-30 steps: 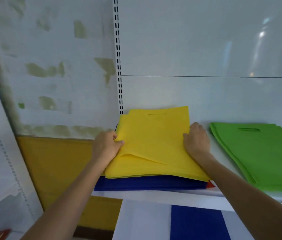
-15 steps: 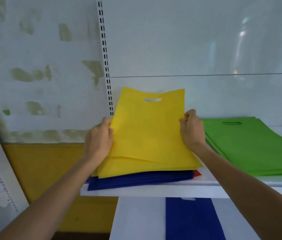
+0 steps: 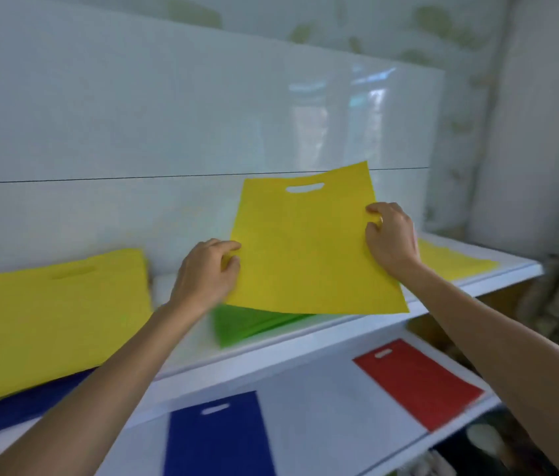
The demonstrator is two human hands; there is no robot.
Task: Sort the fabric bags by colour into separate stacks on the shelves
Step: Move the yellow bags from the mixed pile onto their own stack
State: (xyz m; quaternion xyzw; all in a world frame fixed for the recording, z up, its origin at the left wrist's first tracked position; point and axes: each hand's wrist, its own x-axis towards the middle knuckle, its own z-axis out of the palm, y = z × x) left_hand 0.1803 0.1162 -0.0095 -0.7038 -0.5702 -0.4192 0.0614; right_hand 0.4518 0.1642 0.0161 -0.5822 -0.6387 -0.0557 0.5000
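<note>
Yellow fabric bag (image 3: 309, 255): held above upper shelf (image 3: 305, 341), handle cut-out at 12 o'clock, hiding most of green stack (image 3: 250, 324). Pinched at 9 o'clock edge by left hand (image 3: 207, 273), at 3 o'clock edge by right hand (image 3: 391, 235). At 8 o'clock, yellow pile (image 3: 48, 314) over dark blue bags (image 3: 13, 410). At 3 o'clock, far yellow bag (image 3: 449, 259). On lower shelf (image 3: 322, 407), blue bag (image 3: 216, 438) at 6 o'clock, red bag (image 3: 418, 383) at 4 o'clock.

top shelf (image 3: 192, 348): blue pile (image 3: 13, 413) left w/ yellow stack (image 3: 48, 321) on it, green stack (image 3: 254, 324) middle, yellow bag (image 3: 449, 262) far right | lower shelf (image 3: 305, 407): blue bag (image 3: 216, 441), red bag (image 3: 418, 386), apart
</note>
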